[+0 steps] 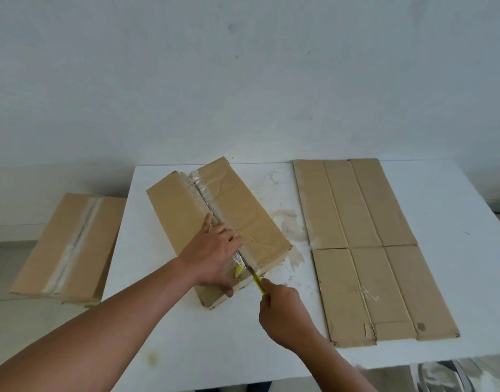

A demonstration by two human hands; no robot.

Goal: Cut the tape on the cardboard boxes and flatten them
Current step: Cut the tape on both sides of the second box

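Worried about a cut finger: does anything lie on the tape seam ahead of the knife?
Yes. The left hand presses on the box with its fingers across the tape seam, right beyond the blade of the yellow knife that the right hand grips. Farther along, the seam is bare.

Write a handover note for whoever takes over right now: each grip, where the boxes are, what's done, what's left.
Left grip: fingers spread, pressing down on the top of the box on the table, beside its tape seam.
Right grip: holds the yellow knife, blade at the near end of that seam.
Done: one flattened box lies on the right side of the table.
Left: finish this seam (I cannot tell how far it is slit) and flatten this box. Then do the taped box standing off the table's left side.
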